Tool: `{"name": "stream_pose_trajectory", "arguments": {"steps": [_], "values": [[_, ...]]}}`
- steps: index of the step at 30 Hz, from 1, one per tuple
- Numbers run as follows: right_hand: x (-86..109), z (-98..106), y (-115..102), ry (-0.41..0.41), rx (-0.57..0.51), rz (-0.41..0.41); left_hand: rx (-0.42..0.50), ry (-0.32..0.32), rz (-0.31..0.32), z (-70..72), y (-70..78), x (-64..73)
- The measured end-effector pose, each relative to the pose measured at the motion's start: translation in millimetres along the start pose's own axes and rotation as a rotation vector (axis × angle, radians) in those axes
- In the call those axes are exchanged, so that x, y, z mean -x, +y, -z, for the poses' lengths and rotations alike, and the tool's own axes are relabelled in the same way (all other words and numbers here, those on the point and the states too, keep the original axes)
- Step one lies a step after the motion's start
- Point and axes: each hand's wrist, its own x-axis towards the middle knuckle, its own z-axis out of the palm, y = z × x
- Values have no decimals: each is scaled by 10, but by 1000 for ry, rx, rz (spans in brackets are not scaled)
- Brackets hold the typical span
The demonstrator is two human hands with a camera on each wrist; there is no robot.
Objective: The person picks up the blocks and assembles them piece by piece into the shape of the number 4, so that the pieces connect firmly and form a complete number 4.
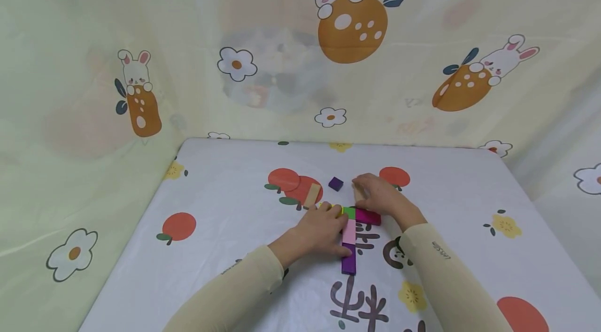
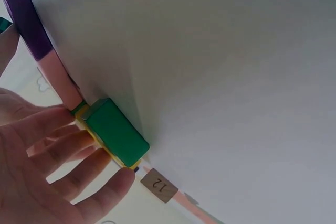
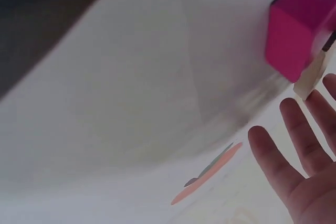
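Head view: left hand, fingers apart, should steady the long purple block lightly while right hand, pinching one wooden block, keeps it level.

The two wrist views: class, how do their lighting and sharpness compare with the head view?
Head view: bright, fairly even light on the printed cloth; left wrist view: dimmer, shading darker toward the top, yet the number on the numbered wooden block is readable; right wrist view: also dim, a dark, blurred shape in the upper left corner, identity unclear.
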Motion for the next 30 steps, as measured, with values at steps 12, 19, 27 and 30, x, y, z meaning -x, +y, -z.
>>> {"name": "stream_pose_trajectory", "arguments": {"steps": [12, 19, 27, 30], "values": [[-27, 15, -115, 30, -1, 35, -7, -4, -3, -1, 0, -9], [-56, -30, -113, 17, 2, 51, 1, -11, -3, 3, 4, -7], [-72, -56, -113, -17, -9, 25, 2, -9, -8, 7, 0, -2], [-65, -56, -123, -23, -12, 25, 2, -7, -7, 7, -2, -2]]}}
